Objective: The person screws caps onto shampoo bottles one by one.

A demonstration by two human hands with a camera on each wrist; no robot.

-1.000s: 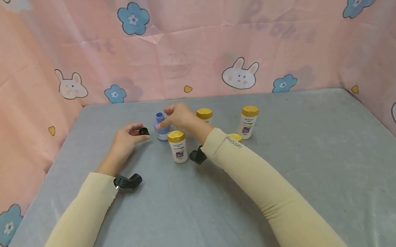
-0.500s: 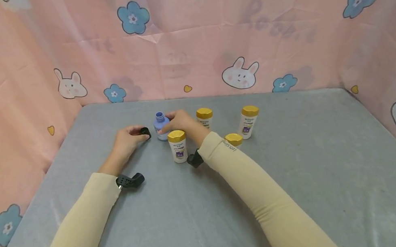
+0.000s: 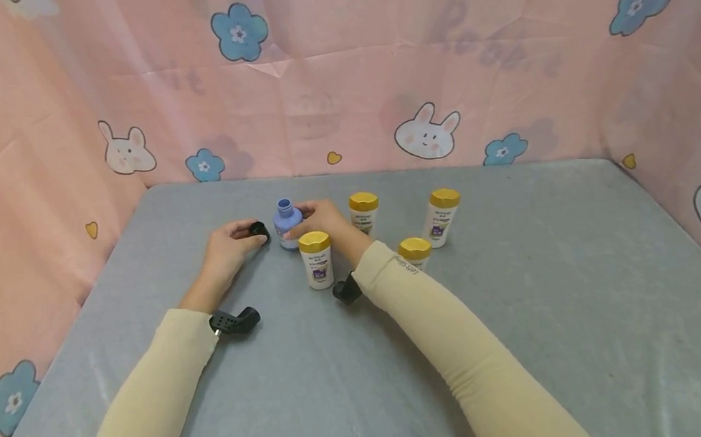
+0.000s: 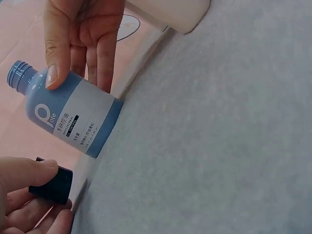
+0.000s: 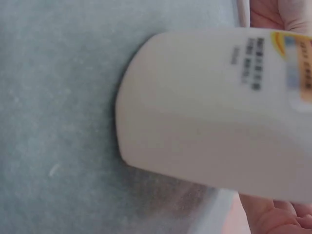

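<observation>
An uncapped blue bottle (image 3: 286, 218) stands upright on the table, its threaded neck bare. My right hand (image 3: 323, 221) holds it from the right, thumb across the front near the shoulder, as the left wrist view shows; its other fingers pass behind. Just left of the bottle, my left hand (image 3: 227, 250) pinches a black cap (image 4: 56, 185) between thumb and fingers, apart from the bottle. Right in front of the blue bottle is a white bottle with a gold cap (image 3: 317, 265); its white body (image 5: 195, 107) blocks much of the right wrist view.
Three more gold-capped white bottles stand rightward: one at the back (image 3: 364, 210), one farther right (image 3: 443, 219) and a nearer one (image 3: 414, 249), partly covered by the right sleeve. The grey tablecloth (image 3: 559, 281) meets a pink patterned curtain (image 3: 336, 90) behind.
My right hand has come down from beside the blue bottle's neck and now holds its body. My left hand, with the cap, has shifted slightly right.
</observation>
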